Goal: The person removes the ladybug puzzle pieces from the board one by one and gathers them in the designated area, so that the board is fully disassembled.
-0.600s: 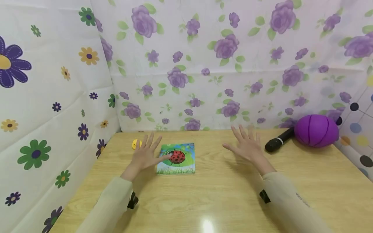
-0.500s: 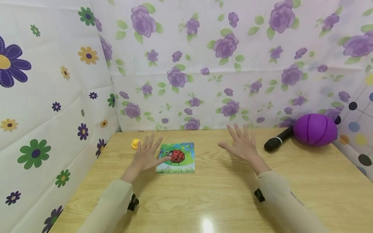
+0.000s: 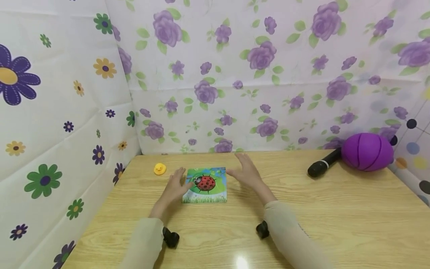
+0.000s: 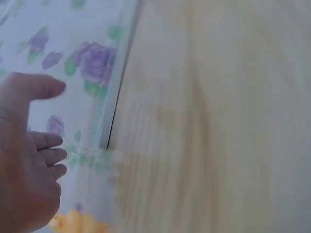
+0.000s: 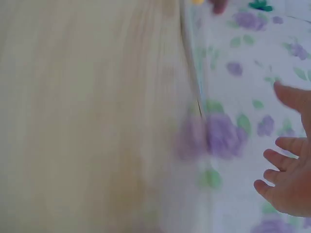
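- Two hands sit either side of a ladybird picture book (image 3: 205, 185), which lies flat on the wooden table (image 3: 302, 216) near its back edge, left of the middle.
- Left hand (image 3: 174, 187): fingers straight and loosely spread, holding nothing, at the book's left edge; whether it touches the cover cannot be told from the head view.
- Right hand (image 3: 246, 173): fingers straight and relaxed, empty, just beside the book's right edge, its fingertips over the back right corner of the cover.
- Both wrist views are blurred; each shows bare table, the flowered wall and part of an open palm.
- One small yellow toy (image 3: 159, 169) rests towards the back left corner of the table, just beyond the left hand.
- One black microphone (image 3: 323, 164) lies near the back right corner, its far end touching a purple ball (image 3: 367, 151) against the flowered wall (image 3: 268, 74).
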A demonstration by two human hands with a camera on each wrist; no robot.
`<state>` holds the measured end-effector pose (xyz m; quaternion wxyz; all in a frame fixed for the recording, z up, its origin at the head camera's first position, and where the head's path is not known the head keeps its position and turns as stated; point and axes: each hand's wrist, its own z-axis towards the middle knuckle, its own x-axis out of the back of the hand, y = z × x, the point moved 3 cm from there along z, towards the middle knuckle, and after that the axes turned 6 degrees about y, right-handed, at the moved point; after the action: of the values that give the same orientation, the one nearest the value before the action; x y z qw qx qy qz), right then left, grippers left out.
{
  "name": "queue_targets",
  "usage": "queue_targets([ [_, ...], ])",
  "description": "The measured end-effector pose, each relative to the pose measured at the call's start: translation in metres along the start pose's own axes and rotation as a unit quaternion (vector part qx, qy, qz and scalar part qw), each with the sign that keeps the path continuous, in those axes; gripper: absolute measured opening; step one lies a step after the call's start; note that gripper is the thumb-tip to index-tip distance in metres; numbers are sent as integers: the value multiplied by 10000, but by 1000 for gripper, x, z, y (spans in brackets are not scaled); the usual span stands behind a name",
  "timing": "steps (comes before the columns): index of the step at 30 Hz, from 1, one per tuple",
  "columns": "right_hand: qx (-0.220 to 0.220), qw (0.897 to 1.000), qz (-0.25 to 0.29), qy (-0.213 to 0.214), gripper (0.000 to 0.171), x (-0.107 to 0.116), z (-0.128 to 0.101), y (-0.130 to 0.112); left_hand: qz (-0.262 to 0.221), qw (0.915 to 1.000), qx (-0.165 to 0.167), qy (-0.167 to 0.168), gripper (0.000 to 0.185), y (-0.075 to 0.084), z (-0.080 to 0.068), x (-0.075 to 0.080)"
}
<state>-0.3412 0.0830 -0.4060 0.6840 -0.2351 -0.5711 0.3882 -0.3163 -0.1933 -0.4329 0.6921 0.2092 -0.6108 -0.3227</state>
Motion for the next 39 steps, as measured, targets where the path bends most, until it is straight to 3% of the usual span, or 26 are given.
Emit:
queue_targets([
  [3,-164,9984,541,53,69,-20,6,-4,-264,9989,269,293,71,-7,6,-3],
  [8,-45,9942,1066,130,51,-53,16,-11,-732,9919,679,786,66,-21,11,-15],
  [12,18,9929,1189,73,43,-82,22,-17,-570,9893,727,1125,63,-22,10,-21],
  [19,212,9962,850,1,38,-111,33,-31,-67,9906,539,1252,56,-18,8,-25],
  [24,-61,9988,476,-106,37,-125,38,-27,20,9907,538,1253,53,-20,7,-26],
  [28,-295,9987,407,16,35,-130,38,-20,24,9907,504,1263,53,-21,6,-28],
  [39,-183,9998,44,9,27,-132,40,-22,7,9903,506,1294,53,-21,6,-26],
])
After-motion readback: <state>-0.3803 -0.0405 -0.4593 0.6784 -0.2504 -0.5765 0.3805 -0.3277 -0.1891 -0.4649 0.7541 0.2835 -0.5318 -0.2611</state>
